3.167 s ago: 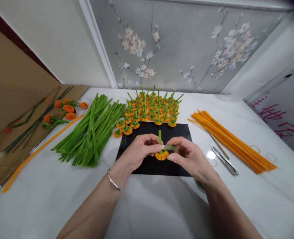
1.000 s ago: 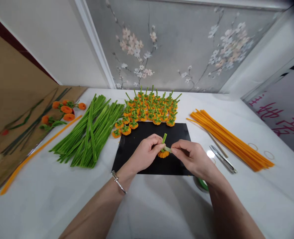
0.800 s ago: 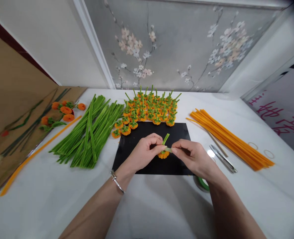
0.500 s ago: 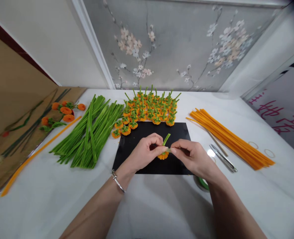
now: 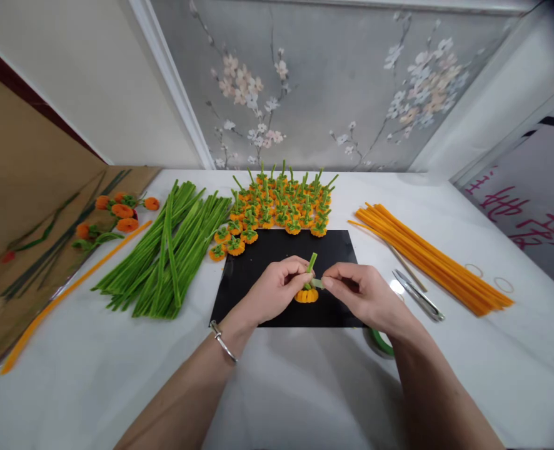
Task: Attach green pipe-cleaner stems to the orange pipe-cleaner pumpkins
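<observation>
Over a black mat point(image 5: 242, 275), my left hand point(image 5: 270, 290) pinches the green stem of an orange chenille flower point(image 5: 306, 295), whose ridged head hangs downward. A short pale green strip of tape point(image 5: 316, 283) runs from the stem to my right hand point(image 5: 359, 290), where thumb and forefinger are closed on its end. My left fingertips partly hide where strip and stem meet. Just beyond the mat stand several similar orange flowers point(image 5: 281, 203), heads down and green stems up.
Left lies a pile of green chenille stems point(image 5: 164, 256), with a single orange stem point(image 5: 70, 297) and finished orange flowers point(image 5: 124, 215) farther out. To the right are orange stems point(image 5: 431, 259), scissors point(image 5: 418, 295) and a green tape roll point(image 5: 381, 342), partly behind my right forearm.
The flower has turned in my fingers, its stem now more upright. My right hand has shifted slightly, and more of the pale strip shows between the hands. The view has moved a little.
</observation>
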`<state>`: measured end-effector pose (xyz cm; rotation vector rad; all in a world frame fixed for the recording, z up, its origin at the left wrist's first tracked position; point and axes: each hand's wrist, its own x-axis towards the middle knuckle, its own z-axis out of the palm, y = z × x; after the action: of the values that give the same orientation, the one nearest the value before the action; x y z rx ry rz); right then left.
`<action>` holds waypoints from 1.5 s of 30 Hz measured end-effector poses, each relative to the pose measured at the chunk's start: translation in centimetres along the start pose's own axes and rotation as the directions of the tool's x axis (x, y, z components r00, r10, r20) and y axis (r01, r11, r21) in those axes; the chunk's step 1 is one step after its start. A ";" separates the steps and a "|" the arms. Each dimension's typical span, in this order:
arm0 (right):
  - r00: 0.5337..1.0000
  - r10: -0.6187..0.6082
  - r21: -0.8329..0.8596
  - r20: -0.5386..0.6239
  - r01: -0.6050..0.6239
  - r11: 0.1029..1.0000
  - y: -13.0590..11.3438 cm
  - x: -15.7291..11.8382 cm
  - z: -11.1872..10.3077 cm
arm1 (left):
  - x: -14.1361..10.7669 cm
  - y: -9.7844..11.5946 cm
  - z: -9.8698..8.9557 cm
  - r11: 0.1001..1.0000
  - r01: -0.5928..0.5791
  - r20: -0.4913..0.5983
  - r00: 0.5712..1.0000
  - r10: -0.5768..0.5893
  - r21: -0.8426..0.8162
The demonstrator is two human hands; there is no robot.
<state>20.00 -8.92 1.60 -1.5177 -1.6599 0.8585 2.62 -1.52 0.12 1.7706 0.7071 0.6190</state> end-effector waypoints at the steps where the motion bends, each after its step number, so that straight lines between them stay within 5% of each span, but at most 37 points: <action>1: 1.000 -0.002 0.003 -0.003 0.002 1.000 0.0 0.0 0.0 | 0.0 0.0 0.0 1.000 -0.005 -0.012 1.000 0.005 0.014; 13: 0.999 0.024 -0.117 -0.041 -0.029 0.993 0.1 0.1 0.4 | -0.1 -0.3 -0.1 0.985 -0.044 -0.092 0.994 0.060 0.165; 15: 0.981 -0.055 -0.264 -0.185 0.004 0.965 0.3 0.2 0.5 | -0.1 -0.4 -0.2 0.989 -0.031 -0.146 0.988 0.052 0.144; 18: 0.891 -0.268 -0.486 -0.366 0.063 0.872 0.1 0.2 1.1 | 0.1 -0.8 -0.1 0.996 0.009 -0.254 0.967 0.014 0.089; 26: 0.869 -0.440 -0.610 -0.227 0.225 0.760 -0.4 0.3 5.2 | -0.1 -0.5 0.7 0.986 0.095 -0.358 0.924 -0.137 -0.135; 30: 0.865 -0.390 -0.444 -0.317 0.227 0.867 0.0 0.5 5.7 | -0.2 -0.3 0.8 0.931 0.090 -0.293 0.935 -0.202 -0.354; 36: 0.962 -0.118 -0.041 -0.247 0.111 0.993 -0.3 0.4 4.1 | -0.4 0.1 0.1 0.755 0.148 -0.110 0.954 -0.280 -0.638; 42: 0.947 -0.070 0.019 -0.313 0.080 0.997 0.1 0.4 2.1 | -0.4 0.0 0.1 0.836 0.134 -0.099 0.971 -0.219 -0.532; 45: 0.975 -0.053 0.048 -0.214 0.065 0.997 0.7 0.5 1.7 | -0.5 0.2 0.1 0.905 0.100 -0.081 0.986 -0.146 -0.414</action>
<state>18.90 -8.34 0.13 -1.4608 -1.5058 0.6791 2.41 -1.99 0.20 1.3013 0.7001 0.7248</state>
